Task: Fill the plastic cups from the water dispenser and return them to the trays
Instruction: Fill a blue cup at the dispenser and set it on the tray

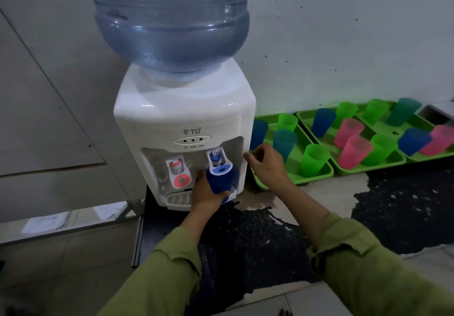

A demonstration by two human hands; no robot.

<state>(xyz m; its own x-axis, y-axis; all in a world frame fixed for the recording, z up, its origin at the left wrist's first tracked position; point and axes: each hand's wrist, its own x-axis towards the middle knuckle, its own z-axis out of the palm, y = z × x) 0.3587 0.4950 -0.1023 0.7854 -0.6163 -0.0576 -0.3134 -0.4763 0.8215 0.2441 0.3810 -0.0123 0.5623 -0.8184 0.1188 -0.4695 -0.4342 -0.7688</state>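
A white water dispenser carries a large blue bottle. My left hand grips a blue plastic cup and holds it up against the blue tap lever. Whether water is flowing cannot be seen. My right hand hovers beside the dispenser's right side, fingers loosely curled and holding nothing. To its right, three green trays stand in a row: the nearest, the middle one and the far one. Each holds several green, blue, teal or pink cups.
A red tap sits left of the blue one, above the drip tray. The floor in front has dark worn patches. A white wall stands behind the trays. A grey panel leans at the left.
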